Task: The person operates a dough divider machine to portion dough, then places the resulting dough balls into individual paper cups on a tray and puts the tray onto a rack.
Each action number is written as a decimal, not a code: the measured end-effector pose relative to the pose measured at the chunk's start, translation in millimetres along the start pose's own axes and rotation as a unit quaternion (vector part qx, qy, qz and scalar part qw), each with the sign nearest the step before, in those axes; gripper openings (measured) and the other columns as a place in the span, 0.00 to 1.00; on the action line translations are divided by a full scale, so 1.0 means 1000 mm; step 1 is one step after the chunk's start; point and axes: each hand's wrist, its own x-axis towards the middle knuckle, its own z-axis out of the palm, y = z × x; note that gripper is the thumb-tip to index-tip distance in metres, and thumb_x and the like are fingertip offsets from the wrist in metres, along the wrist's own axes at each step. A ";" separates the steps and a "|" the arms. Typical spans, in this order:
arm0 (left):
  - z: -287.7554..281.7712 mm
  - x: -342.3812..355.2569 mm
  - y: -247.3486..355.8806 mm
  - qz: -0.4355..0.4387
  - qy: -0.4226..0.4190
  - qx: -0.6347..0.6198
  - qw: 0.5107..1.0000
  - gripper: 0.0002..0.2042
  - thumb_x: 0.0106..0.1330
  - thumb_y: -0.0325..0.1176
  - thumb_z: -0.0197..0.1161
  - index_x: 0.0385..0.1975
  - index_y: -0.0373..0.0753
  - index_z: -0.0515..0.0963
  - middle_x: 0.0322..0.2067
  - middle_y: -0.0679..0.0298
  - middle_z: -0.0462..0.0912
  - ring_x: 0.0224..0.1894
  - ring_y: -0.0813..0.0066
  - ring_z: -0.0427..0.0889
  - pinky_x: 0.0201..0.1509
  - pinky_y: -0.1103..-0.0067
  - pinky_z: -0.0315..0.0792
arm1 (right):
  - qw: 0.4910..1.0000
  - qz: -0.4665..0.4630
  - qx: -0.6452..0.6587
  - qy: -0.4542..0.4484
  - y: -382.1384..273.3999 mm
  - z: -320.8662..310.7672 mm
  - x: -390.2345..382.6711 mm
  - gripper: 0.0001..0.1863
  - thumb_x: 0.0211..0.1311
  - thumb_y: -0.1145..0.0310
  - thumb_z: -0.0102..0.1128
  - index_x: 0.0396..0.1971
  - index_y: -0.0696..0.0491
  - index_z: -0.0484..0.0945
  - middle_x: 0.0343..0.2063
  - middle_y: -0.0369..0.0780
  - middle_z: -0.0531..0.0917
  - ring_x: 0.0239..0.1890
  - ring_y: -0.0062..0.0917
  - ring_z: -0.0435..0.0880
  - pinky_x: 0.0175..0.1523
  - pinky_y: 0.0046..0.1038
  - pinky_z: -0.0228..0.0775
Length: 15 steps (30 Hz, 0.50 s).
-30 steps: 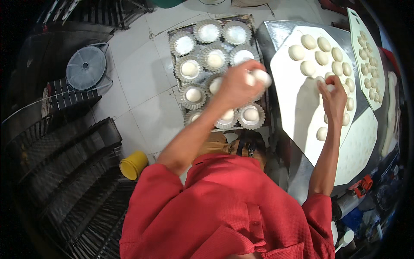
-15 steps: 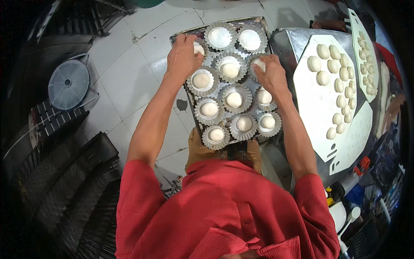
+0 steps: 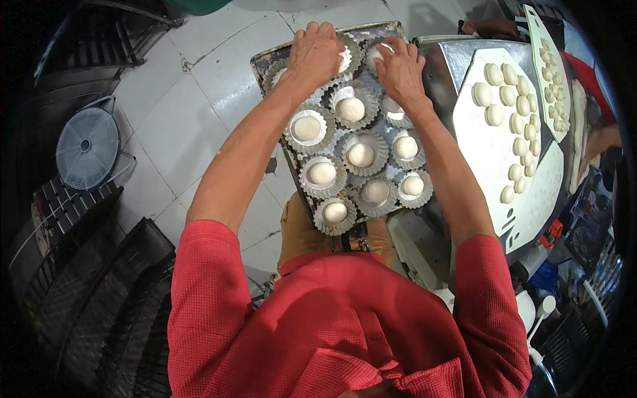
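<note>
On a dark baking tray (image 3: 391,30) stand several fluted metal tins (image 3: 322,174), most with a round pale dough ball (image 3: 360,154) in the middle. My left hand (image 3: 315,58) is over the far middle tin (image 3: 350,54), fingers curled down and closed; what they hold, if anything, is hidden behind the hand. In the far right tin (image 3: 371,58), my right hand (image 3: 401,69) has its fingers closed around a pale dough ball (image 3: 379,52), only partly showing. The far left tin (image 3: 273,71) is half covered by my left wrist and has something pale inside.
Right of the tray, a white board (image 3: 474,142) on a metal table (image 3: 448,63) carries several dough balls. Another board (image 3: 549,79) with smaller pieces leans behind it. A person's hand (image 3: 602,140) shows at the far right. A round fan (image 3: 86,149) stands on the left.
Both hands have moved to the farthest row of tins, the left one to the right and the right one away from me. The right tin they left now shows a dough ball uncovered.
</note>
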 end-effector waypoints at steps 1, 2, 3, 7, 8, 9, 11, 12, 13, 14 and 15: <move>0.004 0.001 -0.002 -0.002 0.032 0.000 0.999 0.17 0.62 0.38 0.68 0.51 0.47 0.82 0.52 0.64 0.80 0.56 0.63 0.75 0.56 0.63 0.66 | 0.999 0.011 -0.006 0.033 -0.002 0.001 -0.005 0.20 0.64 0.64 0.62 0.56 0.50 0.78 0.55 0.45 0.77 0.60 0.40 0.71 0.61 0.49 0.61; 0.010 -0.006 -0.005 -0.009 0.057 -0.002 0.998 0.16 0.62 0.38 0.68 0.51 0.49 0.83 0.51 0.66 0.80 0.56 0.65 0.74 0.56 0.63 0.66 | 0.998 0.015 0.013 0.052 -0.008 -0.003 -0.014 0.21 0.66 0.66 0.61 0.58 0.52 0.75 0.55 0.47 0.77 0.58 0.44 0.72 0.59 0.48 0.64; 0.010 -0.013 -0.003 -0.008 0.050 -0.008 0.999 0.16 0.62 0.38 0.68 0.51 0.49 0.83 0.51 0.66 0.80 0.56 0.65 0.74 0.56 0.63 0.66 | 0.999 0.020 0.012 0.043 -0.008 -0.008 -0.032 0.21 0.66 0.66 0.61 0.58 0.52 0.75 0.55 0.47 0.77 0.58 0.44 0.72 0.59 0.48 0.64; -0.002 -0.059 0.003 -0.049 0.275 -0.078 0.957 0.15 0.64 0.36 0.67 0.51 0.48 0.82 0.51 0.62 0.80 0.55 0.58 0.75 0.58 0.64 0.68 | 0.982 0.029 0.175 0.065 -0.014 -0.053 -0.139 0.24 0.68 0.72 0.57 0.63 0.61 0.69 0.58 0.55 0.74 0.60 0.51 0.72 0.65 0.44 0.64; 0.001 -0.083 0.006 -0.092 0.321 -0.100 0.937 0.14 0.65 0.35 0.66 0.50 0.44 0.81 0.51 0.59 0.80 0.55 0.57 0.75 0.59 0.64 0.68 | 0.983 0.057 0.169 0.038 -0.008 -0.060 -0.176 0.25 0.69 0.70 0.57 0.63 0.62 0.68 0.60 0.55 0.73 0.63 0.50 0.70 0.68 0.43 0.62; 0.009 -0.116 0.010 -0.138 0.365 -0.116 0.913 0.13 0.67 0.34 0.64 0.49 0.40 0.81 0.50 0.57 0.80 0.54 0.56 0.75 0.60 0.64 0.67 | 0.979 0.103 0.173 0.025 -0.001 -0.060 -0.211 0.25 0.71 0.67 0.54 0.64 0.62 0.67 0.61 0.55 0.72 0.64 0.50 0.70 0.69 0.43 0.61; 0.024 -0.182 0.039 -0.304 0.312 -0.233 0.869 0.14 0.73 0.36 0.59 0.48 0.31 0.76 0.45 0.54 0.78 0.50 0.60 0.76 0.60 0.67 0.68 | 0.972 0.160 0.172 0.021 0.021 -0.057 -0.258 0.26 0.73 0.64 0.52 0.65 0.63 0.67 0.62 0.56 0.72 0.66 0.50 0.69 0.70 0.42 0.59; 0.040 -0.216 0.054 -0.363 0.290 -0.305 0.831 0.14 0.75 0.39 0.56 0.47 0.33 0.77 0.45 0.55 0.77 0.49 0.62 0.74 0.58 0.68 0.67 | 0.949 0.235 0.211 0.004 0.031 -0.053 -0.272 0.28 0.75 0.60 0.48 0.65 0.64 0.66 0.63 0.57 0.71 0.66 0.50 0.69 0.71 0.42 0.58; 0.058 -0.248 0.069 -0.414 0.264 -0.343 0.801 0.16 0.76 0.41 0.54 0.47 0.33 0.77 0.42 0.59 0.77 0.46 0.67 0.73 0.55 0.71 0.68 | 0.919 0.302 0.252 -0.015 0.035 -0.052 -0.278 0.30 0.77 0.56 0.44 0.66 0.65 0.66 0.63 0.58 0.71 0.67 0.50 0.68 0.71 0.41 0.57; 0.077 -0.270 0.087 -0.461 0.233 -0.384 0.766 0.17 0.78 0.43 0.52 0.46 0.32 0.76 0.40 0.63 0.77 0.43 0.73 0.72 0.53 0.75 0.68 | 0.917 0.296 0.261 -0.053 0.040 -0.052 -0.278 0.33 0.78 0.51 0.38 0.67 0.66 0.65 0.63 0.59 0.71 0.67 0.50 0.69 0.71 0.39 0.57; 0.089 -0.283 0.104 -0.477 0.208 -0.439 0.733 0.18 0.78 0.44 0.51 0.45 0.33 0.76 0.38 0.65 0.76 0.41 0.75 0.71 0.50 0.77 0.68 | 0.918 0.292 0.264 -0.047 0.044 -0.052 -0.279 0.33 0.78 0.51 0.38 0.67 0.66 0.65 0.63 0.59 0.71 0.67 0.50 0.69 0.71 0.39 0.57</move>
